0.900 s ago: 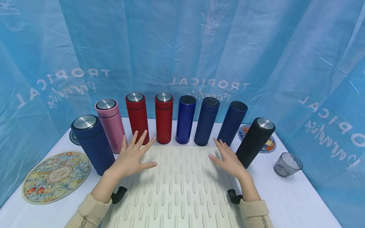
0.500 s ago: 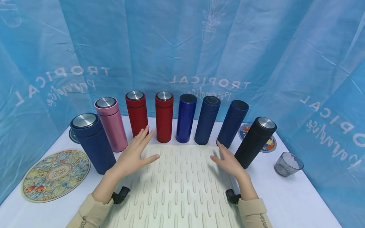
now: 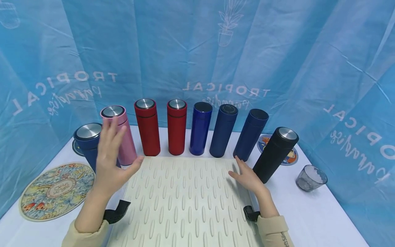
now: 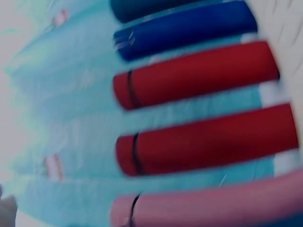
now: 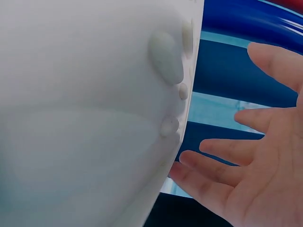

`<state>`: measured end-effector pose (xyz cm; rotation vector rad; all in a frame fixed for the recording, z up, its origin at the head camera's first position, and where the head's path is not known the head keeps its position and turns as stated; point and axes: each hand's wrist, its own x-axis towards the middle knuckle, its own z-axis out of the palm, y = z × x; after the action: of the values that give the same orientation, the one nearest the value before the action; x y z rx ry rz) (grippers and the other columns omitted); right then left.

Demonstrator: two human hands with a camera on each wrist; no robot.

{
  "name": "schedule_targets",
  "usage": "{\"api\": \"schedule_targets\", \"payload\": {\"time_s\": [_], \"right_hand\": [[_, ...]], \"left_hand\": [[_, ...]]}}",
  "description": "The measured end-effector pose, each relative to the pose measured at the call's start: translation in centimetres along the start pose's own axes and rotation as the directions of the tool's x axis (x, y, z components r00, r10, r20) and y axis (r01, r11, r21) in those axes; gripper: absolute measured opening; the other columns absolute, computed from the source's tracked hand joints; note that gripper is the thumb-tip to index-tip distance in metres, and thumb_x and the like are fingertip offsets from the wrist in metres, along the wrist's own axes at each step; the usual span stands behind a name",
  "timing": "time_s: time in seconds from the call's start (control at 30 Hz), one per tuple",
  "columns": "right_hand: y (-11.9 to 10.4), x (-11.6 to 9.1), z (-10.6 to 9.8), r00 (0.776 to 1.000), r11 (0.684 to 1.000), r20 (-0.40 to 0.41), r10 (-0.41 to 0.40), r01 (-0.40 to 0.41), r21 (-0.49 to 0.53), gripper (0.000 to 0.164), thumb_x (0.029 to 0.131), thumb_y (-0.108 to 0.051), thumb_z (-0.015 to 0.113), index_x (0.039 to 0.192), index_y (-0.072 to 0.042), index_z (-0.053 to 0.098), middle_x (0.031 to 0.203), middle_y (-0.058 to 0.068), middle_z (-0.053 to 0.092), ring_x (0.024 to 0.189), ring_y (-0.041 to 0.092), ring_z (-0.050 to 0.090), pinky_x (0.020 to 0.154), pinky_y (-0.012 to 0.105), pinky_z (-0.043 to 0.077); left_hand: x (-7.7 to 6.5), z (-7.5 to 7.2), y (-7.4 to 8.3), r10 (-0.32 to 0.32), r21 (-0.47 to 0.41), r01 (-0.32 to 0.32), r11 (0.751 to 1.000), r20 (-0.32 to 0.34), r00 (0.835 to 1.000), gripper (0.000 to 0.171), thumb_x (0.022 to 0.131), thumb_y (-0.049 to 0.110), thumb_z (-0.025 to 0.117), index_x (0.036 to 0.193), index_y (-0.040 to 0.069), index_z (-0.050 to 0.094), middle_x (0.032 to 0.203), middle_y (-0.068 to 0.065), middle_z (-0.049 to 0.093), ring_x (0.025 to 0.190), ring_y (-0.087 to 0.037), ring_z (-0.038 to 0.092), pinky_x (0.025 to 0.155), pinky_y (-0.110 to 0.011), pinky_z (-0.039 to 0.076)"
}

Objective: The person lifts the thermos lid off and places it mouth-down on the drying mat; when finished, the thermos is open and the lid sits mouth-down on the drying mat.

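Observation:
My left hand is raised with straight fingers, thumb spread, holding nothing. It partly hides a wide navy thermos and a pink thermos in the head view; contact cannot be told. Two red thermoses stand right of it, upright. My right hand, fingers extended and holding nothing, is over the pale mat's right side, near a navy thermos and a black thermos. A glossy blue thermos and another navy thermos complete the arc. The left wrist view is blurred.
The cream mat with raised oval bumps covers the table's middle. A round patterned mat lies at left, and smaller coasters sit behind the outer thermoses. On the right stands a grey glass cup. Blue curtain encloses the table.
My left hand has swung leftward and up, from before the red thermos to before the pink and wide navy ones. My right hand has hardly moved. The thermoses stay in place.

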<state>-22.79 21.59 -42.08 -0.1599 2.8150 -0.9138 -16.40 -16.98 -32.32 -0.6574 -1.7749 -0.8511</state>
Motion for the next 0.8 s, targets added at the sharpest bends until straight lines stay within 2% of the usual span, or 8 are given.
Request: {"api": "schedule_targets", "payload": {"time_s": [0.1,0.23,0.33,0.43,0.53,0.6,0.67,0.8], "right_hand": [[0.1,0.1,0.0,1.0,1.0,0.015,0.016,-0.016,-0.004,0.075,0.092,-0.035,0.052,0.149,-0.008,0.011,0.15,0.025,0.013,0.138,0.039,0.009,0.107,0.059,0.015],[0.1,0.0,0.0,0.999,1.0,0.025,0.029,-0.028,-0.012,0.075,0.093,-0.035,0.052,0.149,-0.009,0.01,0.15,0.026,0.012,0.138,0.04,0.009,0.107,0.06,0.015],[0.0,0.0,0.0,0.999,0.999,0.028,0.031,-0.03,-0.016,0.075,0.093,-0.035,0.052,0.149,-0.009,0.009,0.15,0.026,0.011,0.138,0.041,0.008,0.106,0.061,0.016],[-0.1,0.0,0.0,0.999,0.999,0.03,0.029,-0.029,-0.013,0.075,0.093,-0.035,0.052,0.149,-0.009,0.01,0.15,0.026,0.011,0.138,0.041,0.007,0.106,0.061,0.016],[-0.1,0.0,0.0,0.999,0.999,0.032,0.028,-0.028,-0.016,0.075,0.093,-0.035,0.052,0.149,-0.008,0.01,0.15,0.026,0.011,0.138,0.041,0.008,0.106,0.061,0.016],[0.0,-0.1,0.0,0.999,0.999,0.037,0.03,-0.029,-0.02,0.075,0.092,-0.035,0.052,0.149,-0.008,0.01,0.15,0.026,0.012,0.138,0.041,0.009,0.106,0.061,0.017],[0.0,-0.1,0.1,0.998,0.999,0.044,0.034,-0.033,-0.029,0.075,0.092,-0.035,0.052,0.149,-0.008,0.01,0.15,0.025,0.012,0.138,0.041,0.01,0.105,0.062,0.017],[0.1,-0.2,0.1,0.998,0.998,0.049,0.041,-0.039,-0.045,0.075,0.092,-0.034,0.052,0.148,-0.007,0.01,0.15,0.023,0.014,0.137,0.042,0.011,0.105,0.063,0.015]], "left_hand": [[0.9,-1.4,-0.3,0.038,0.101,-0.028,0.994,-0.1,0.994,0.066,0.08,0.057,0.059,0.138,0.03,0.042,0.149,-0.002,0.031,0.137,-0.04,0.017,0.108,-0.059,0.012],[1.3,-3.2,-1.4,-0.038,0.192,0.056,0.98,-0.099,0.994,0.074,0.075,0.066,0.058,0.139,0.04,0.034,0.15,-0.004,0.023,0.138,-0.039,0.012,0.11,-0.057,0.006],[1.0,-4.6,-2.8,-0.119,0.207,0.129,0.97,-0.059,0.991,0.084,0.071,0.07,0.059,0.142,0.038,0.028,0.15,-0.015,0.014,0.139,-0.034,0.005,0.111,-0.054,0.006],[0.6,-6.0,-4.1,-0.22,0.164,0.215,0.963,0.009,0.976,0.102,0.067,0.069,0.064,0.146,0.024,0.017,0.151,-0.017,0.003,0.141,-0.026,0.0,0.112,-0.05,0.007],[-0.1,-7.2,-5.2,-0.397,0.057,0.393,0.918,0.104,0.912,0.113,0.068,0.039,0.08,0.147,0.017,0.003,0.153,-0.005,-0.005,0.141,-0.017,0.0,0.114,-0.042,0.006],[-0.6,-7.8,-5.9,-0.501,-0.015,0.512,0.859,0.186,0.845,0.12,0.066,0.014,0.082,0.147,0.019,-0.007,0.153,0.0,-0.006,0.141,-0.014,0.001,0.114,-0.039,0.003],[-1.2,-8.2,-6.7,-0.581,-0.058,0.617,0.785,0.275,0.766,0.128,0.066,-0.009,0.075,0.144,0.028,-0.018,0.153,0.002,-0.003,0.141,-0.011,0.004,0.114,-0.034,0.004],[-2.3,-8.6,-8.3,-0.629,-0.055,0.714,0.698,0.428,0.648,0.119,0.076,-0.007,0.068,0.141,0.038,-0.021,0.143,-0.005,0.024,0.126,-0.003,0.033,0.099,-0.011,0.029]]}}
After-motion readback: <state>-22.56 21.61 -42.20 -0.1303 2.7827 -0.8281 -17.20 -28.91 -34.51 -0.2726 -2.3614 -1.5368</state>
